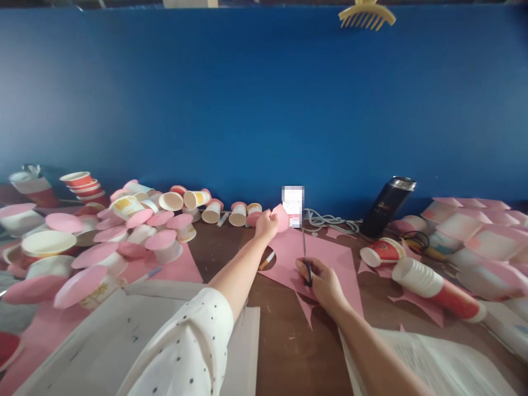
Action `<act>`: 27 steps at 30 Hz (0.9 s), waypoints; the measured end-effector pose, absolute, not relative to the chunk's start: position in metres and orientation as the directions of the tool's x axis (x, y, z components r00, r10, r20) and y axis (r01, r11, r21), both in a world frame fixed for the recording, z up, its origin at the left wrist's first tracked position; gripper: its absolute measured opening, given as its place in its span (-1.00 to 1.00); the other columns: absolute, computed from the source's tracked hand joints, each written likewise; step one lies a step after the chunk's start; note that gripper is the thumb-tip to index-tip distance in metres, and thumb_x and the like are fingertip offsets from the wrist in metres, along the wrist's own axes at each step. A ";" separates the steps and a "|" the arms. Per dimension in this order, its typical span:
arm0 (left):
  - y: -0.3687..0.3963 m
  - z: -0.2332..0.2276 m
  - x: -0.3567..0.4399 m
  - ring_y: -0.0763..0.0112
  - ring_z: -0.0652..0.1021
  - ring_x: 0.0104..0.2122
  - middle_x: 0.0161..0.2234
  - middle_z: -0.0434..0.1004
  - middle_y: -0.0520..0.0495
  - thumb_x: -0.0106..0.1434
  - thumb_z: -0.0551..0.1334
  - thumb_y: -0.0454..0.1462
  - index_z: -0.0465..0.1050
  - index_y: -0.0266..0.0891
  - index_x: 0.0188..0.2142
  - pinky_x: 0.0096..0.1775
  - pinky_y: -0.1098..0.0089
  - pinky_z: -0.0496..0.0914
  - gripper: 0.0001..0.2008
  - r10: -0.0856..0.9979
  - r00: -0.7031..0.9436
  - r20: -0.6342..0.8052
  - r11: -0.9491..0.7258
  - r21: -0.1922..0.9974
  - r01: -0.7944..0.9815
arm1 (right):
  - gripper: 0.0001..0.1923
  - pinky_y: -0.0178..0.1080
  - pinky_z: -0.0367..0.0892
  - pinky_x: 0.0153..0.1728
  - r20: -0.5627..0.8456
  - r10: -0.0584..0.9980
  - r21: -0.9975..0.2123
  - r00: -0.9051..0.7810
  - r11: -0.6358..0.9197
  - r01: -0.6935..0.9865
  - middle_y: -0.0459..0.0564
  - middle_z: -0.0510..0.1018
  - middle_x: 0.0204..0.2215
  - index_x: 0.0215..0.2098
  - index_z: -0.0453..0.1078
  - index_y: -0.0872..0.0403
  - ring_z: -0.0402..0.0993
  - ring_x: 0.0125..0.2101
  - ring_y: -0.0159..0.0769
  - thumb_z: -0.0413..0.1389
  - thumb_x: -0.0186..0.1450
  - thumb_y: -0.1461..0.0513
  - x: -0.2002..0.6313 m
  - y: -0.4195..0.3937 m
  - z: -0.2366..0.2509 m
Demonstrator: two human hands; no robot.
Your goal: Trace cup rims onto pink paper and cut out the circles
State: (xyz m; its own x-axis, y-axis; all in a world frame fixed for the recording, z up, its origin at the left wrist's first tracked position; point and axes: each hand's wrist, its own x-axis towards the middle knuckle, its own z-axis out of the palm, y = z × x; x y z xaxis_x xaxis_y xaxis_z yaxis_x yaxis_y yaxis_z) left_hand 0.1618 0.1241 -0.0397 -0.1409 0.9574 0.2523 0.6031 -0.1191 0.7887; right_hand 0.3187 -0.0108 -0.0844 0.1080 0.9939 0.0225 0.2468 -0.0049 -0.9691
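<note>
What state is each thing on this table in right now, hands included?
Left hand: closed on a pink paper piece, raised.
Right hand: gripping scissors, blades pointing away.
Pink paper sheet: flat on the table, partly cut.
Black flask: upright, lid on.
Stack of cups: lying on its side.
Single red cup: tipped over.
Pink-capped cups: piled loosely.

My left hand (266, 224) pinches a pink paper disc (281, 218); my right hand (324, 280) grips scissors (306, 257) over the pink paper sheet (330, 258).
</note>
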 end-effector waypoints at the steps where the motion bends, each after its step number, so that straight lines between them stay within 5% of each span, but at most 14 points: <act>1: 0.129 -0.042 0.165 0.17 0.47 -0.05 -0.11 0.51 -0.30 0.26 0.03 -0.29 0.42 -0.33 -0.16 -0.08 0.33 0.29 -0.74 0.958 -0.148 0.247 -0.107 0.782 0.614 | -0.56 -0.35 0.18 -0.58 0.020 0.995 -0.970 0.102 -0.006 0.244 -0.13 0.42 -0.63 -0.23 0.46 0.12 0.27 -0.60 -0.42 0.17 0.12 -0.05 0.319 -0.010 -0.086; 6: 0.143 -0.055 0.168 0.21 0.42 0.04 0.00 0.46 -0.31 0.27 0.02 -0.30 0.42 -0.33 -0.14 0.00 0.36 0.26 -0.73 0.956 -0.164 0.242 -0.071 0.738 0.671 | -0.54 -0.35 0.16 -0.59 0.029 0.997 -0.970 0.069 0.011 0.242 -0.13 0.42 -0.63 -0.17 0.46 0.13 0.24 -0.61 -0.42 0.16 0.13 -0.04 0.321 -0.008 -0.091; 12: 0.148 -0.064 0.154 0.04 0.17 0.23 0.24 0.14 -0.35 0.24 0.06 -0.29 0.46 -0.37 -0.16 0.18 0.18 0.07 -0.71 0.928 -0.260 0.267 0.012 0.677 0.736 | -0.58 -0.35 0.16 -0.58 0.041 0.997 -0.960 0.059 0.023 0.278 -0.15 0.42 -0.64 -0.16 0.46 0.10 0.24 -0.61 -0.41 0.17 0.13 -0.01 0.322 -0.007 -0.094; 18: 0.144 -0.057 0.119 -0.05 0.15 0.23 0.24 0.15 -0.34 0.25 0.02 -0.29 0.45 -0.36 -0.10 0.16 0.04 0.07 -0.67 0.878 -0.391 0.276 0.134 0.642 0.755 | -0.57 -0.33 0.19 -0.56 0.042 0.997 -0.959 0.059 0.023 0.283 -0.12 0.43 -0.64 -0.20 0.46 0.11 0.28 -0.59 -0.38 0.16 0.13 -0.03 0.322 -0.007 -0.091; 27: 0.137 -0.047 0.055 0.04 0.23 0.18 0.18 0.23 -0.36 0.24 0.02 -0.29 0.44 -0.37 -0.13 0.13 0.16 0.13 -0.69 0.828 -0.457 0.323 0.196 0.597 0.778 | -0.57 -0.33 0.17 -0.56 -0.002 0.998 -0.950 0.068 -0.024 0.312 -0.13 0.42 -0.65 -0.23 0.45 0.12 0.25 -0.62 -0.39 0.14 0.13 -0.04 0.318 -0.012 -0.079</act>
